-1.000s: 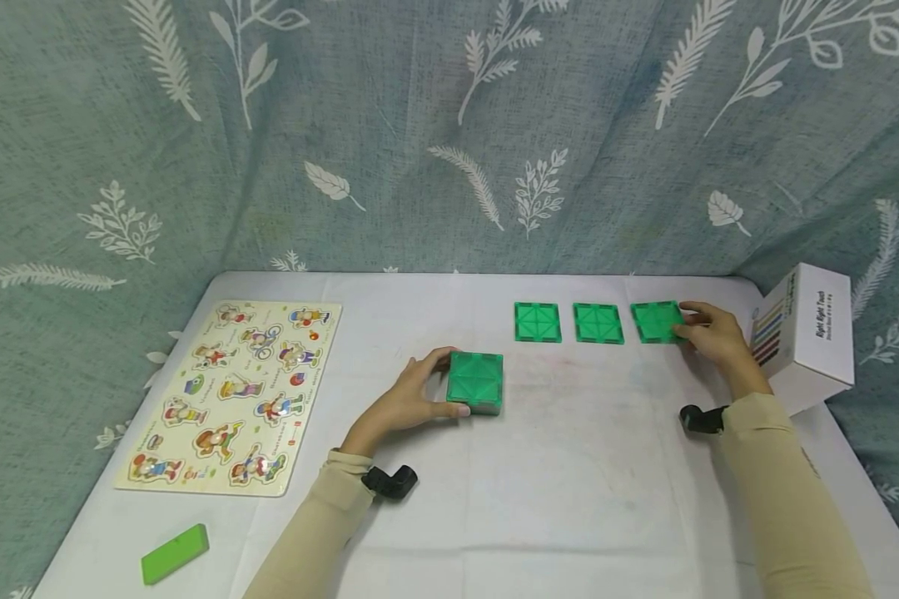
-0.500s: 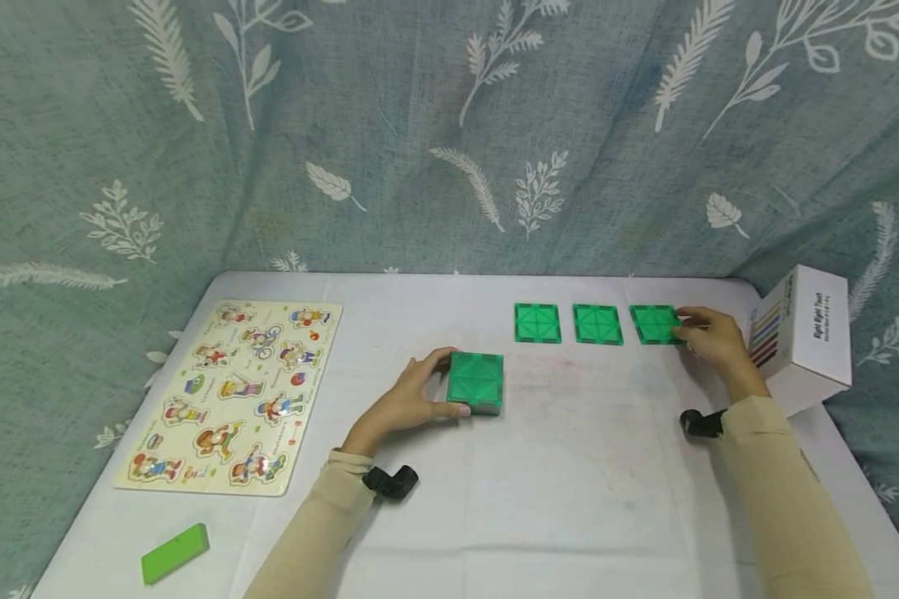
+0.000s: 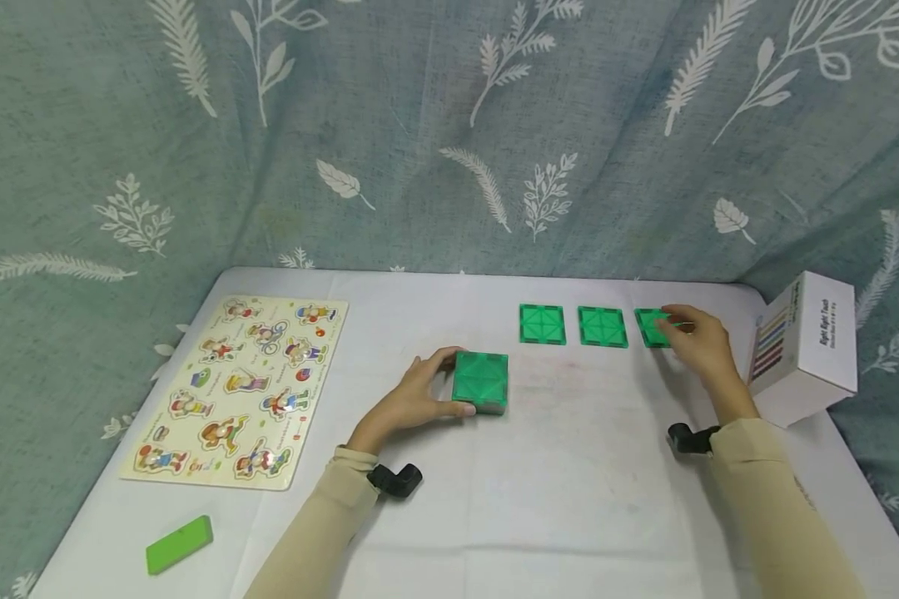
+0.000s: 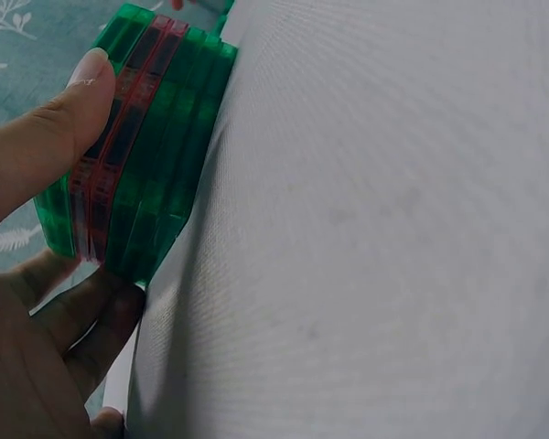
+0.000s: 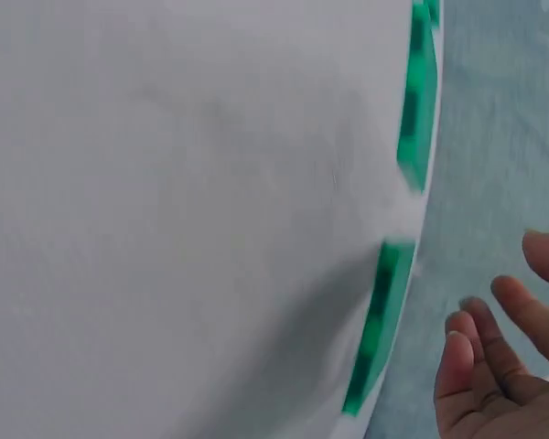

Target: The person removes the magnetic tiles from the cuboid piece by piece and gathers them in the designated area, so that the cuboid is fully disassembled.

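Observation:
In the head view my left hand (image 3: pixel 412 399) grips a stack of square magnetic tiles (image 3: pixel 481 379) at the middle of the table, thumb on the near side and fingers on the far side. Seen from the left wrist, the stack (image 4: pixel 165 137) is mostly green with red layers among the green. Three green magnetic tiles lie flat in a row at the back right: a left one (image 3: pixel 543 324), a middle one (image 3: pixel 603 327) and a right one (image 3: pixel 648 329). My right hand (image 3: pixel 702 348) hovers over the right tile's edge; in the right wrist view its loosely bent fingers (image 5: pixel 503 352) are apart from the tile.
A wooden picture puzzle board (image 3: pixel 232 399) lies on the left of the white table (image 3: pixel 554 499). Near it, at the front left, is a light green block (image 3: pixel 180 545). A white box (image 3: pixel 820 341) stands at the right, beside my right forearm. A patterned curtain (image 3: pixel 404 233) hangs behind.
My right hand has let go of the right tile and risen a little, shifting left over it. That tile now lies flat in the row. My left hand keeps holding the stack.

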Demonstrator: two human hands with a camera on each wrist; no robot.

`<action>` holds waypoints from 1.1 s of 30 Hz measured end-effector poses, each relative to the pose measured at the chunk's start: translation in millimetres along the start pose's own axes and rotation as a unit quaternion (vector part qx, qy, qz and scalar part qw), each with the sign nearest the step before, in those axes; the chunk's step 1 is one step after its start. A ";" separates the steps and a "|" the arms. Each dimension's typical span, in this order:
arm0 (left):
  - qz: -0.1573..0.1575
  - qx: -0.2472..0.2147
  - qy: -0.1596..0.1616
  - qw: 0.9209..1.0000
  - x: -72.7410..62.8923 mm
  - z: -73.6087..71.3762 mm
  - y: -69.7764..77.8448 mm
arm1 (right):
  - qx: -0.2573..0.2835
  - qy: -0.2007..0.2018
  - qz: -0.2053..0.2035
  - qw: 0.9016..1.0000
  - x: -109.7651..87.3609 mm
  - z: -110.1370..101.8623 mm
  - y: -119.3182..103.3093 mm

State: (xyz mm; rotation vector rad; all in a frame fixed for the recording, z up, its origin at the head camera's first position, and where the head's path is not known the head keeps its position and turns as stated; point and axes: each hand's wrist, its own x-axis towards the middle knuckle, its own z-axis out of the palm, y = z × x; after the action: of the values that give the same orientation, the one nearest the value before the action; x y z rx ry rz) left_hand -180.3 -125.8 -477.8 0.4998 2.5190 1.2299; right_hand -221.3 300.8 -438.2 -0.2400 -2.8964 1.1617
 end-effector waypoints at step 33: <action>0.004 0.022 -0.001 1.000 -1.2 -0.1 -0.7 | 0.117 -0.179 -0.178 0.961 -63.2 112.8 -69.7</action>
State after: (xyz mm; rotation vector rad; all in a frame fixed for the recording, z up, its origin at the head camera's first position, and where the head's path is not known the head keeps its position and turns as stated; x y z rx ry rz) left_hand -179.4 -126.9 -478.2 0.5210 2.5488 1.1790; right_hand -176.1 164.4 -469.1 0.5248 -2.8599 1.5862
